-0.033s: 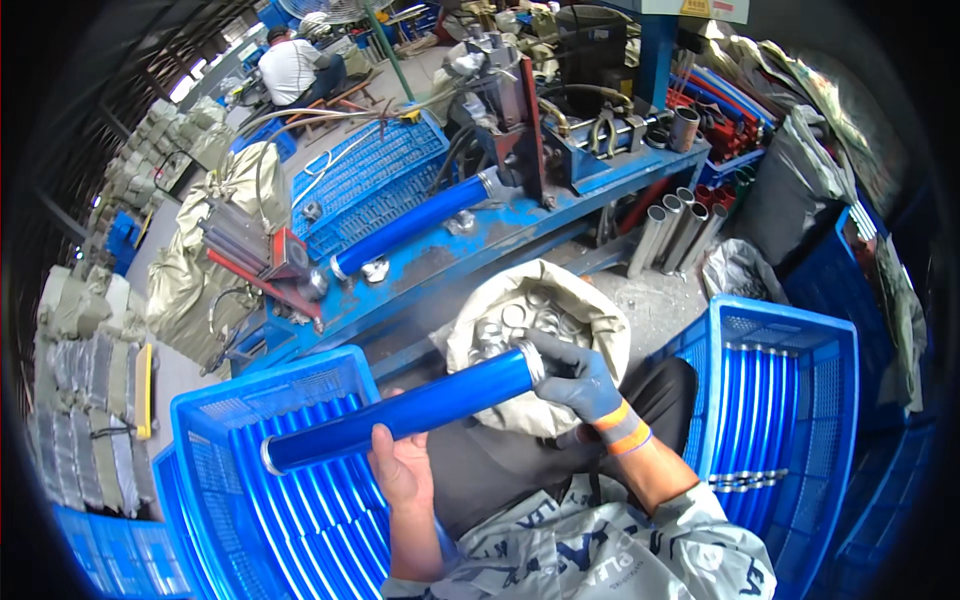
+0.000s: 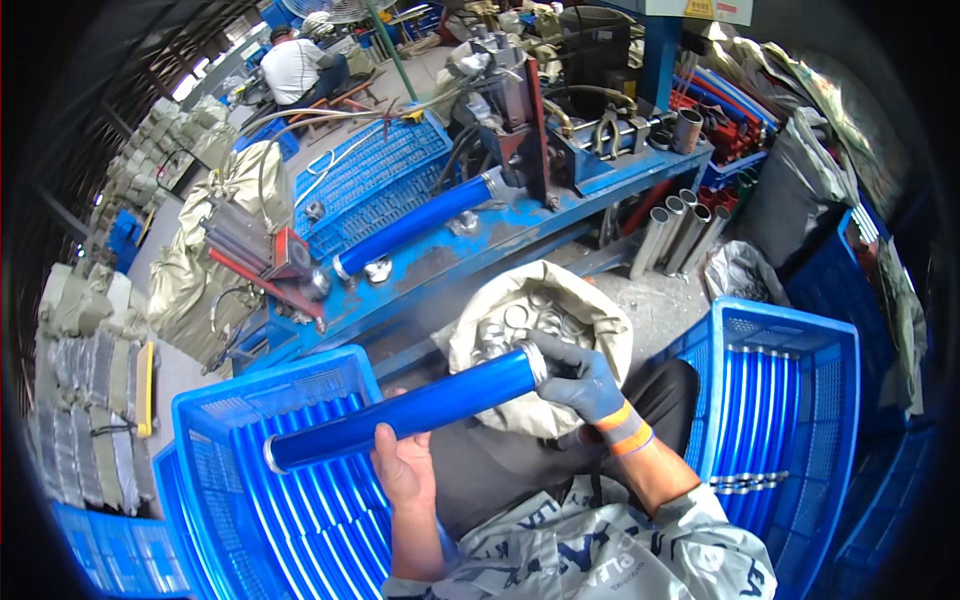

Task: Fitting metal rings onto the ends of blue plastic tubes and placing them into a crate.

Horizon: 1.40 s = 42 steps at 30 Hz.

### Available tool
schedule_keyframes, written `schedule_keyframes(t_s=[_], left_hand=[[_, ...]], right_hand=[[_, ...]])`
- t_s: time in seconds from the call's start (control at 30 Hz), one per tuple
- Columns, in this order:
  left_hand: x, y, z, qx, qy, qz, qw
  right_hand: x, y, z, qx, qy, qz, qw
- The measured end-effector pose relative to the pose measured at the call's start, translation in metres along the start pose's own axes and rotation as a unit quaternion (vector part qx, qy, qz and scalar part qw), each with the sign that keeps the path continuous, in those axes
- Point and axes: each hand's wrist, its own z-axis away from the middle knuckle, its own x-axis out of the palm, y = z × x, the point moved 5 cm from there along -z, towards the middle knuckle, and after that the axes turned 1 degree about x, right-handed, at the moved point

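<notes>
A shiny blue metal tube (image 2: 420, 408) with silver rings at both ends lies slanted across my lap, its right end higher. My bare left hand (image 2: 404, 465) supports it from below near the middle, thumb against its near side. My right hand (image 2: 582, 380), in a grey glove with an orange cuff, is closed on the silver ring (image 2: 535, 362) at the tube's right end. Just beyond that end, an open cream sack (image 2: 603, 315) holds many loose silver rings (image 2: 517, 318). Below the tube's left part stands a blue crate (image 2: 215, 400) of similar blue tubes.
On my right stands another blue crate (image 2: 785, 315) with blue tubes. Ahead is a blue workbench (image 2: 430, 262) with a press; a second blue tube (image 2: 415, 226) rests between its fixtures. Bare metal pipes (image 2: 680, 235) stand beneath it. Far left, a person (image 2: 298, 70) sits with back turned.
</notes>
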Motion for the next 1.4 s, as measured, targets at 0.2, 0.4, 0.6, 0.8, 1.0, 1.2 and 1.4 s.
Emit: schedule_keyframes(t_s=[0.2, 0.4, 0.6, 0.8, 1.0, 1.2, 1.4], left_hand=[[-0.003, -0.022, -0.016, 0.011, 0.04, -0.038, 0.998], [-0.044, -0.027, -0.038, -0.041, 0.124, 0.108, 0.986], [-0.084, 0.011, -0.044, -0.014, 0.135, 0.175, 0.975], [-0.134, 0.041, -0.024, 0.025, 0.182, 0.116, 0.976], [-0.149, 0.039, -0.039, 0.022, 0.227, 0.074, 0.971], [-0.035, -0.052, -0.173, -0.089, 0.12, 0.051, 0.987], [0.039, -0.135, -0.425, -0.058, 0.153, 0.066, 0.984]], right_hand=[[-0.015, 0.0, -0.019, 0.069, 0.024, 0.073, 0.995], [-0.025, 0.013, -0.1, 0.0, -0.016, 0.068, 0.998], [0.023, 0.005, -0.298, -0.141, -0.001, 0.251, 0.958], [0.037, 0.058, -0.438, -0.377, 0.094, 0.8, 0.458], [0.076, 0.023, -0.435, -0.45, -0.003, 0.725, 0.522], [0.063, -0.196, -0.275, -0.501, 0.028, 0.537, 0.678], [-0.053, -0.21, -0.079, -0.284, 0.274, 0.284, 0.874]])
